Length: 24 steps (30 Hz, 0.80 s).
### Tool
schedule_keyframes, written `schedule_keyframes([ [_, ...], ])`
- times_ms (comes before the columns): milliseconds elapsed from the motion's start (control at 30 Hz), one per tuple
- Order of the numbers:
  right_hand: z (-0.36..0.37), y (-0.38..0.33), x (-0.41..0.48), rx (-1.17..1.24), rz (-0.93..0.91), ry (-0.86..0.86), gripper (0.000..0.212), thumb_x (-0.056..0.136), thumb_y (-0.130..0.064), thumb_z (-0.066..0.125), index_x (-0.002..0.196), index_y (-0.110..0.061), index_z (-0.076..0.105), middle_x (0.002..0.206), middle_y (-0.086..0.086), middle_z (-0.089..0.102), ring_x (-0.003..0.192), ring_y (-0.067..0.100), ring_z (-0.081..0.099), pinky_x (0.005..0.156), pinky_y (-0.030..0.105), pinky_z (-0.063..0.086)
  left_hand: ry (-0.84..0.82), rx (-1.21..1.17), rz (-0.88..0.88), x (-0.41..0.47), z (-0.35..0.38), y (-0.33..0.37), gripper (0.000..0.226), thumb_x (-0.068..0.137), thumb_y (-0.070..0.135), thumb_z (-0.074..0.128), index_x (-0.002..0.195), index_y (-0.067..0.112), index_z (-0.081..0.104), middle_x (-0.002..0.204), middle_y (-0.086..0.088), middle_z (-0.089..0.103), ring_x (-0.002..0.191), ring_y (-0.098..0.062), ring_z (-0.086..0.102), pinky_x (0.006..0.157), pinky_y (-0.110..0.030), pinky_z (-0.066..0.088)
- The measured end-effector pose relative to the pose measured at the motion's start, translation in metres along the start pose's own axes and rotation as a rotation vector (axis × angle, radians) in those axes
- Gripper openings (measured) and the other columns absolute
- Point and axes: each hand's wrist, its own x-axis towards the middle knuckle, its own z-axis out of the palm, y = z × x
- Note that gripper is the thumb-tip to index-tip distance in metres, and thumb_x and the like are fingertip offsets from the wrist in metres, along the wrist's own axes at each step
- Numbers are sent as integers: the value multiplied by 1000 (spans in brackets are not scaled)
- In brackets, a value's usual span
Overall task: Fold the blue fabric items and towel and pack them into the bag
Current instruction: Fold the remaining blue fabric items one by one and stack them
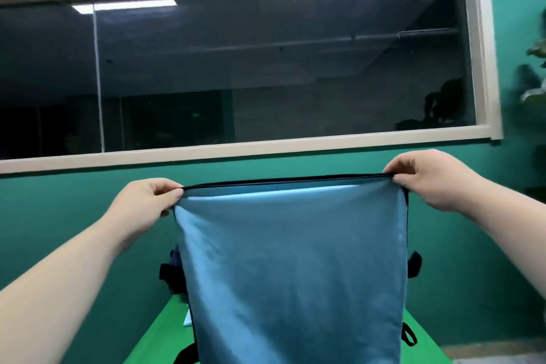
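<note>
The left hand [147, 201] pinches one top corner of a blue cloth [295, 269], and the right hand [425, 177] pinches the other. The cloth hangs stretched between them above a green bench [159, 331], hiding most of a dark bag [171, 278] behind it.

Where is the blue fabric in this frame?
The blue fabric hangs at centre of the head view, pinched at its top corners by the left hand and the right hand, over the green table and below the window.
</note>
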Motion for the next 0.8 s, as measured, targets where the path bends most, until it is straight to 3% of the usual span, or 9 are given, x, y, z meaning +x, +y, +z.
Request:
schedule_keyframes([
  [200, -6, 9, 3, 69, 38, -14, 19, 91, -12, 67, 84, -29, 72, 77, -15, 73, 80, 10, 70, 73, 28, 56, 1, -85, 3, -3, 2, 5, 10, 90, 26, 72, 81, 24, 77, 85, 6, 75, 80, -17, 63, 82, -34, 53],
  [333, -3, 18, 3, 96, 57, -18, 16, 89, -16, 71, 83, -31, 74, 74, -22, 72, 79, 3, 67, 71, 23, 48, -8, -94, 15, -7, 5, 5, 8, 90, 22, 73, 83, 19, 77, 86, 2, 74, 77, -16, 59, 76, -31, 49],
  [500, 12, 33, 2, 241, 97, -51, 9, 86, -14, 76, 83, -23, 77, 78, -8, 76, 80, 18, 73, 85, 40, 56, -9, -69, -2, -10, 12, -8, 6, 88, 17, 74, 83, 20, 77, 80, 2, 73, 73, -15, 58, 73, -28, 49],
  [633, 35, 51, 5, 413, 119, -99, 8, 84, -6, 76, 84, -13, 77, 83, 5, 77, 79, 21, 71, 86, 38, 57, -40, -23, -32, -7, 25, -29, 6, 87, 16, 76, 85, 21, 77, 70, 9, 71, 66, -11, 56, 68, -25, 45],
  [700, 53, 64, 8, 547, 157, -122, 8, 84, 1, 74, 85, -6, 76, 83, 9, 75, 79, 20, 68, 79, 29, 59, -55, -1, -48, -2, 34, -46, 6, 87, 17, 75, 85, 22, 77, 64, 14, 69, 65, -13, 53, 70, -27, 44],
  [800, 87, 82, 16, 644, 220, -167, 6, 84, 3, 72, 85, -3, 73, 79, 8, 71, 76, 17, 65, 71, 22, 58, -87, -17, -105, 10, 52, -77, 3, 88, 15, 73, 88, 17, 75, 62, 6, 64, 63, -18, 47, 66, -29, 42],
])
